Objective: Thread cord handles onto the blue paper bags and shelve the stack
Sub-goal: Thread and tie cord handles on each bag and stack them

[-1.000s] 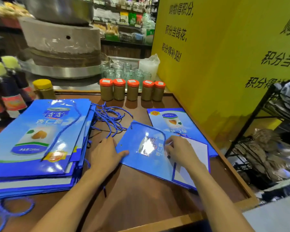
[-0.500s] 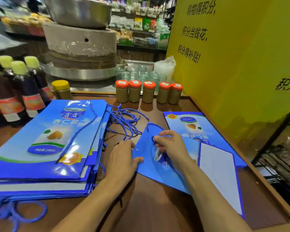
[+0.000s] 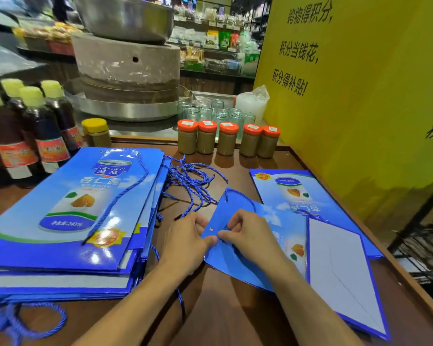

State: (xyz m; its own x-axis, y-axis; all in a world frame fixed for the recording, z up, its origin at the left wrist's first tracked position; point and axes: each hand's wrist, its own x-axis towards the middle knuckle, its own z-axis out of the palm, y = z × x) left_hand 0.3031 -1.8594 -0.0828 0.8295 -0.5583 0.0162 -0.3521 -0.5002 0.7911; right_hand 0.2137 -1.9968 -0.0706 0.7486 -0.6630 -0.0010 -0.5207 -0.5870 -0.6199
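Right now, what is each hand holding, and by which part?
Left hand pinches the blue bag at its handle-hole edge; right hand pinches the same edge. Whether it also holds the cord is unclear.

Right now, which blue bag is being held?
The middle bag, between the stack and the flat bag by the yellow wall: left hand and right hand both pinch it near its holed edge.

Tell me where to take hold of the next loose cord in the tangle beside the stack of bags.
Grip one free end, not the middle: the loose cords cross in a tangle, but the end pointing toward the orange-lidded jars lies clear on bare table. Pinch it from above, coming from the right, away from the stack, and draw it toward the bag.
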